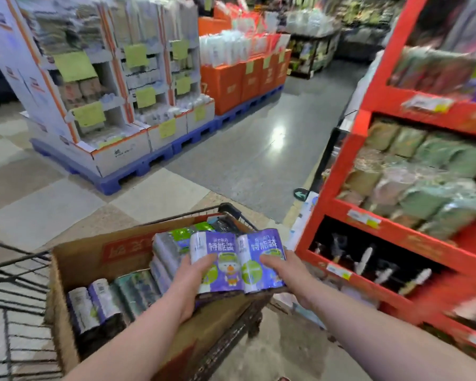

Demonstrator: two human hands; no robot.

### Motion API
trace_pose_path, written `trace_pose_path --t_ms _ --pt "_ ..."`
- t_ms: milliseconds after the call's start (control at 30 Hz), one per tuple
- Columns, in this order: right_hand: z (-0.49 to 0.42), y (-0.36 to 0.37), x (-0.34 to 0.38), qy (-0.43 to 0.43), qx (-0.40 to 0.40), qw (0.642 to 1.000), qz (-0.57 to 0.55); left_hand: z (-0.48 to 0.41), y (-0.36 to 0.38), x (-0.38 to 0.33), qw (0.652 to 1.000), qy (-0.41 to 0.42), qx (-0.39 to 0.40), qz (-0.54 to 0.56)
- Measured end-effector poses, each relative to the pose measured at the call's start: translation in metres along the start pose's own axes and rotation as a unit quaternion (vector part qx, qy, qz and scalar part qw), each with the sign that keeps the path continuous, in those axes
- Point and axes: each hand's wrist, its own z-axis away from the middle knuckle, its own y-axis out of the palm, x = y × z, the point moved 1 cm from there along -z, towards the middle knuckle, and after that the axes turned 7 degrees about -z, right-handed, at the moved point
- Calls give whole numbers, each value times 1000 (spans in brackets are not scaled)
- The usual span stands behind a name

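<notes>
A purple twin pack of rolls (237, 261) with a cartoon duck on its wrap is held above a cardboard box (94, 257). My left hand (191, 284) grips the pack's left end, thumb on top. The right end is gripped by my right hand (286, 273), fingers over its front. The box sits in a dark wire shopping cart (17, 270) and holds several more purple and green packs (99, 301).
A red shelf unit (368, 215) with green bagged goods and brushes stands close on the right. White display stands (107, 105) and orange boxes (245, 81) on blue pallets line the left. A grey aisle floor (259, 149) runs ahead between them.
</notes>
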Motion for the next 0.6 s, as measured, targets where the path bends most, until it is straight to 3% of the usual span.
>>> trace_pose_path --t_ms 333,600 --pt "89 -156 -20 -17 -181 979 -90 33 157 -1 981 6 189 -50" --pt "184 -309 -52 -44 -267 950 -156 110 320 26 941 17 316 -117"
